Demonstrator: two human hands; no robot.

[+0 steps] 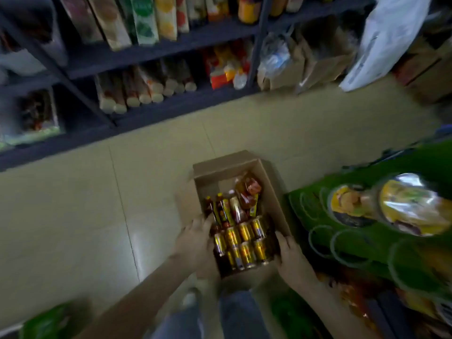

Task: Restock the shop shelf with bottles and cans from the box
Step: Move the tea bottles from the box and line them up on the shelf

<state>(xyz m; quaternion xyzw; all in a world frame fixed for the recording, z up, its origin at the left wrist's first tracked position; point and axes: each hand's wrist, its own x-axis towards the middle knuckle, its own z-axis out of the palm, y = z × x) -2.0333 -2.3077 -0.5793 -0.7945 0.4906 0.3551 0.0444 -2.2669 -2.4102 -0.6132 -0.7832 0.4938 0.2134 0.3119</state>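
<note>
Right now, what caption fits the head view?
Left hand and right hand hold a cardboard box of cans and bottles beside shelves.

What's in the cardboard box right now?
In the box: gold cans nearest, dark bottles behind, a wrapped pack at the far end. Anything beneath them is covered.

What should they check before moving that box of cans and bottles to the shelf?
1. The left hand holds the left wall of the box: ok.
2. The right hand holds its right wall: ok.
3. The cans are packed tight at the near end: ok.
4. The bottles sit steady behind them: cannot tell, blurred.
5. The floor towards the shelf has nothing in the way: ok.
6. Free room on the shelf: cannot tell.
</note>
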